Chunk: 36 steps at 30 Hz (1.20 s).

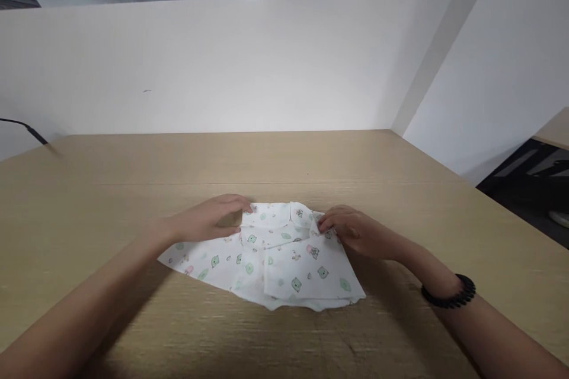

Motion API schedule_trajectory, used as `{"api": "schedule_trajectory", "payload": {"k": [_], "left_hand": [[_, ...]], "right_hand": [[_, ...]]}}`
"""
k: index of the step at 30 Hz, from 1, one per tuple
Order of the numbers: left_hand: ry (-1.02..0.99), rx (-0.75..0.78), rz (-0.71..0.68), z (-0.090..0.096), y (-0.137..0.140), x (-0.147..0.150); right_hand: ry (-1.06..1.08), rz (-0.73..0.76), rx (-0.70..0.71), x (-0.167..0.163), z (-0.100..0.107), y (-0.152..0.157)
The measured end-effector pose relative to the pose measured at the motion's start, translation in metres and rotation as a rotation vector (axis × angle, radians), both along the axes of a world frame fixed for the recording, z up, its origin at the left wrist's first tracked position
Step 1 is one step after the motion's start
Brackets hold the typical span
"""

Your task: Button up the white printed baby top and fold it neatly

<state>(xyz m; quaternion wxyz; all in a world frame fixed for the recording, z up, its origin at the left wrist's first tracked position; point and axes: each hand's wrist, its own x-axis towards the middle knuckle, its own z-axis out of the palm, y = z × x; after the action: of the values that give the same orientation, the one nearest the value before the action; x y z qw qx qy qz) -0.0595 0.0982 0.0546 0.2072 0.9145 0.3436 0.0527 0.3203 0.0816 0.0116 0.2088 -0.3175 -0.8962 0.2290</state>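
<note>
I saw left hand (208,220) flat on garment (271,257), pinning it | right hand (351,230) pinched garment's edge, keeping fold | both on worktop (284,160)

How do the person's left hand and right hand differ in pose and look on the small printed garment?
The left hand lies flat with fingers extended on the printed garment; the right hand pinches a fold at its edge. The right wrist wears a black bracelet; the left wrist is bare. Both touch the garment's far, collar end on the wooden table.
</note>
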Motion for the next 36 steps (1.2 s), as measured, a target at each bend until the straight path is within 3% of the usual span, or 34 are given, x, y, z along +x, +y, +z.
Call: {"api": "schedule_trajectory", "payload": {"k": [5, 12, 16, 25, 29, 32, 36], "left_hand": [[0.019, 0.051, -0.022, -0.020, 0.002, 0.002], [-0.061, 0.035, 0.037, -0.028, 0.007, -0.001], [-0.062, 0.045, 0.057, -0.032, 0.008, 0.000], [0.016, -0.084, 0.020, -0.012, -0.002, 0.003], [-0.021, -0.066, -0.007, -0.007, -0.005, 0.006], [-0.154, -0.085, 0.073, -0.010, -0.004, 0.006], [-0.469, -0.188, 0.367, -0.026, 0.004, 0.005]], "right_hand": [[-0.028, -0.053, -0.010, 0.004, -0.004, 0.004], [0.083, -0.154, -0.219, 0.012, -0.003, 0.013], [0.133, -0.203, -0.225, 0.016, -0.005, 0.018], [-0.011, -0.082, -0.056, 0.003, 0.000, 0.014], [0.043, -0.128, -0.097, 0.000, 0.006, 0.011], [0.177, -0.227, -0.248, -0.004, 0.010, 0.010], [0.381, -0.424, -0.443, -0.014, 0.006, 0.015]]}}
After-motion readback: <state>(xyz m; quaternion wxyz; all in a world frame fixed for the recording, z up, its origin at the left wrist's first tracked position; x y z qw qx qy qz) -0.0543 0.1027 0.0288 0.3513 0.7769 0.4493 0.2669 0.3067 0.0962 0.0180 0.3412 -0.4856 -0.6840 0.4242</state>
